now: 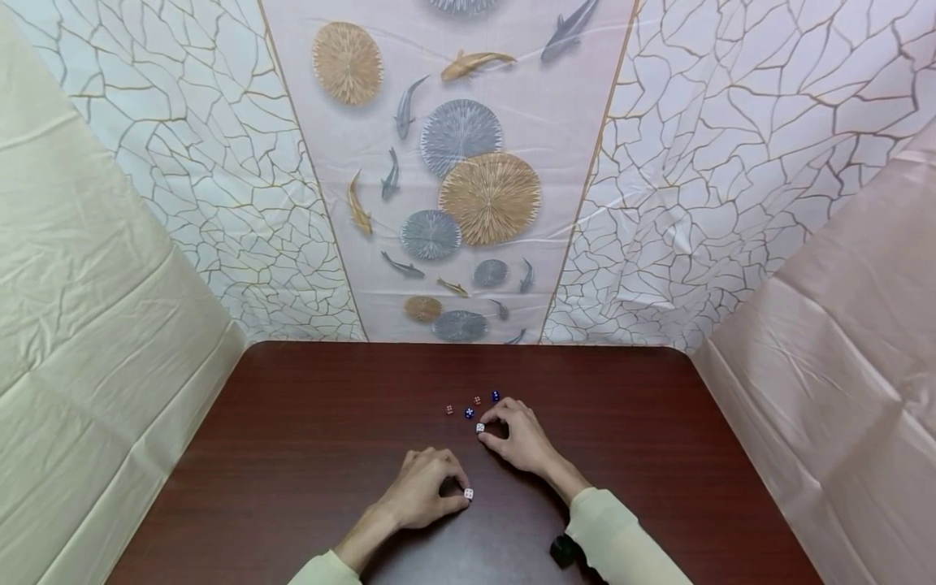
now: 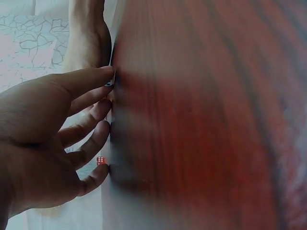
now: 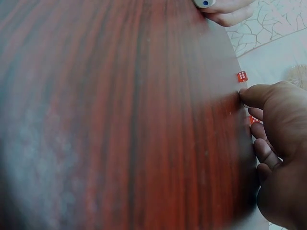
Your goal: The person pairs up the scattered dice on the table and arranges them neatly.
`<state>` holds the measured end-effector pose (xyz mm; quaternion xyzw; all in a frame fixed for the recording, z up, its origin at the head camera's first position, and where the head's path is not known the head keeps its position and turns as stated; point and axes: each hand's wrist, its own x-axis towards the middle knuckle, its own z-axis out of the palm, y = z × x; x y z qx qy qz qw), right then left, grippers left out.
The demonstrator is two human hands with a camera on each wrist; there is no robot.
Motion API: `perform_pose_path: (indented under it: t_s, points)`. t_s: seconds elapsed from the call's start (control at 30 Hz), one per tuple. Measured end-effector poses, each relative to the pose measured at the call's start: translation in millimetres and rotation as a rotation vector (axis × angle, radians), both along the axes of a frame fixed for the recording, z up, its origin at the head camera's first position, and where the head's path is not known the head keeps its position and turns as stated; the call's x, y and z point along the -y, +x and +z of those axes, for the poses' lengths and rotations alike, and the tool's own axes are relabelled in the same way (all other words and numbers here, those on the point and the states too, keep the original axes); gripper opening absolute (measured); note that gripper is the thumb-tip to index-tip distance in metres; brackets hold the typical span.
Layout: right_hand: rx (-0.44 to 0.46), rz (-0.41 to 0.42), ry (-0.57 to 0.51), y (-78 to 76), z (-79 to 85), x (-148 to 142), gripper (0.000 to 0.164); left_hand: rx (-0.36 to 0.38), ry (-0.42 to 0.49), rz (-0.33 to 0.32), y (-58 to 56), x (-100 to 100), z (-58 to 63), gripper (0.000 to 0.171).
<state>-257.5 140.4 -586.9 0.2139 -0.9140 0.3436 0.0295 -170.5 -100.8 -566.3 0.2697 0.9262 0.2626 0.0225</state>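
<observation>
two pinches; left hand [image 1: 426,490] grips near white die [image 1: 469,494], right hand [image 1: 521,439] grips far white die [image 1: 480,427]; squeeze lightly, avoid nudging blue dice [image 1: 470,413]

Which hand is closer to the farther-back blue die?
Right. The right hand is just below and right of that blue die in the head view; the left hand is farther off, well below and to its left.
</observation>
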Motion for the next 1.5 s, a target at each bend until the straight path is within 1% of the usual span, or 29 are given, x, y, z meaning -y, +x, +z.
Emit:
perform_pose_path:
  t_s: [0.13,0.3,0.53,0.87,1.2,1.4,1.5]
  points:
    - [0.003,-0.005,-0.005,-0.4,-1.4,-0.7,0.016,-0.005,-0.01,0.007,-0.1,-1.5,-0.2,0.01]
    - [0.002,-0.013,-0.008,-0.7,-4.0,-1.4,0.013,-0.008,-0.018,0.012,-0.5,-2.6,-3.1,0.012]
    - [0.007,-0.014,-0.012,0.2,-4.0,-1.7,0.011,-0.019,-0.002,0.015,1.2,-2.8,-2.6,0.013]
    - [0.008,-0.019,-0.015,0.8,-2.4,0.2,0.01,-0.002,0.008,0.019,1.6,-2.8,-0.7,0.014]
    - [0.009,-0.02,-0.023,0.8,-0.7,0.9,0.01,-0.001,0.019,0.024,0.6,-2.2,-3.4,0.012]
    - [-0.02,-0.003,-0.034,1.0,0.1,-2.2,0.012,0.003,0.025,0.027,2.0,-1.8,-1.7,0.013]
    - [-0.02,0.006,-0.048,2.4,0.7,-4.6,0.012,0.002,0.023,0.03,2.5,-1.9,-1.7,0.013]
